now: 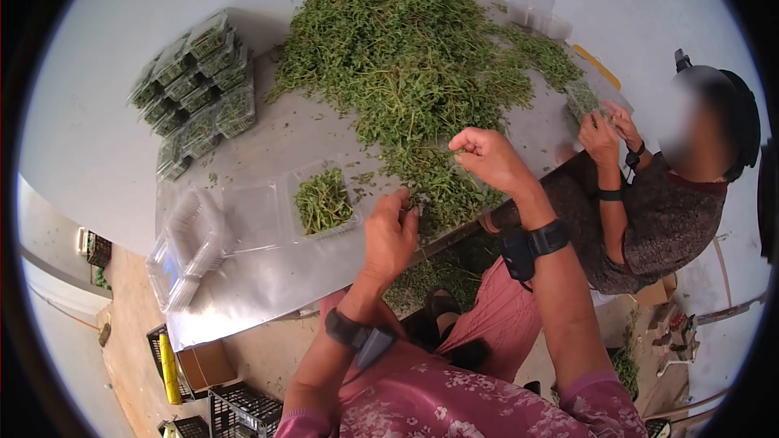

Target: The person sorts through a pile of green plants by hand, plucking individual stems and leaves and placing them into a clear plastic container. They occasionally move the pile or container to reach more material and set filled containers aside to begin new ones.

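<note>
Left hand (391,235), right hand (487,158): grips pinching herbs (406,57); part-filled tray (350,225) beside, packed stack (199,85) beyond, co-worker's hands (600,136) right.

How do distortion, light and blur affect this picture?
In the head view, strong fisheye bends the table edges and blackens the corners; the head view's light is soft, with dull sheen on the metal; herb pile, left hand and right hand look sharp there, the co-worker partly blurred.

The fingertips of the left hand (391,237) are buried in the herb pile (406,57), what the right hand (491,158) pinches is too small to tell, and the co-worker's hands (602,136) partly hide a clear box (581,97).
</note>
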### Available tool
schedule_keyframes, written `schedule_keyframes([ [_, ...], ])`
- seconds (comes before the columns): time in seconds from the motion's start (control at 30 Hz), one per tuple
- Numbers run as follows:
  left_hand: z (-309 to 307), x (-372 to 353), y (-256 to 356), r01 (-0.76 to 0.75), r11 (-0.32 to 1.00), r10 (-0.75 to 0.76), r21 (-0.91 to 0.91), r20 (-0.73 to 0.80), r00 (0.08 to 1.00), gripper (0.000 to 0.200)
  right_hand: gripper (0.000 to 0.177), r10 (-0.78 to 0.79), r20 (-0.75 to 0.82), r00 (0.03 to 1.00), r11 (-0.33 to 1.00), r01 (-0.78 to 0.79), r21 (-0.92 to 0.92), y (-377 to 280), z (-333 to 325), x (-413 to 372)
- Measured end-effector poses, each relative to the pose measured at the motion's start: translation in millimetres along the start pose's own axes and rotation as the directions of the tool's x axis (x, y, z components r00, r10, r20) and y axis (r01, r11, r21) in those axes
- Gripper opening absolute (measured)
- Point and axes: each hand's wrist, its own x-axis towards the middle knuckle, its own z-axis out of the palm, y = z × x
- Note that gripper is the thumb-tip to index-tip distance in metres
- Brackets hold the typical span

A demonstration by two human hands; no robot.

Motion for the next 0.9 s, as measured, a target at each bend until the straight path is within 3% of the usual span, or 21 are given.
schedule_keyframes([
  [0.1, -4, -2, 5, 0.007, 1.0, -0.007, -0.007, 0.012, 1.0, 0.025, 0.031, -0.027, 0.027, 0.999, 0.994, 0.029, -0.105, 1, 12, 1],
  [0.2, -4, -3, 7, -0.004, 1.0, 0.004, -0.027, 0.012, 1.0, 0.022, 0.042, -0.113, 0.059, 0.992, 0.859, 0.128, -0.495, 9, 23, 1],
  [0.4, -3, -6, 2, -0.057, 0.998, 0.057, -0.006, -0.018, 0.998, 0.019, 0.029, 0.018, 0.108, 0.994, 0.933, 0.022, -0.359, 8, 20, 7],
  [0.5, -2, -6, 3, -0.077, 0.997, 0.076, -0.01, -0.028, 0.997, 0.018, 0.021, -0.077, 0.029, 0.997, 0.925, 0.082, -0.371, 14, 23, 8],
  [0.6, -2, -7, 5, -0.083, 0.996, 0.083, -0.013, -0.034, 0.996, 0.018, 0.018, -0.119, -0.086, 0.989, 0.964, 0.094, -0.25, 6, 14, 8],
  [0.7, -1, -8, 4, -0.113, 0.994, 0.113, 0.013, -0.057, 0.992, 0.017, 0.018, 0.092, -0.053, 0.994, 0.995, -0.091, 0.03, -13, 6, 3],
  [0.8, -1, -9, 5, -0.113, 0.994, 0.114, 0.007, -0.057, 0.992, 0.017, 0.018, 0.081, -0.047, 0.996, 0.997, -0.081, 0.003, -13, 7, 6],
  [0.9, -2, -11, 5, -0.155, 0.987, 0.152, -0.029, -0.083, 0.985, 0.018, 0.018, 0.159, -0.04, 0.986, 0.968, -0.148, 0.205, -32, 9, 5],
])
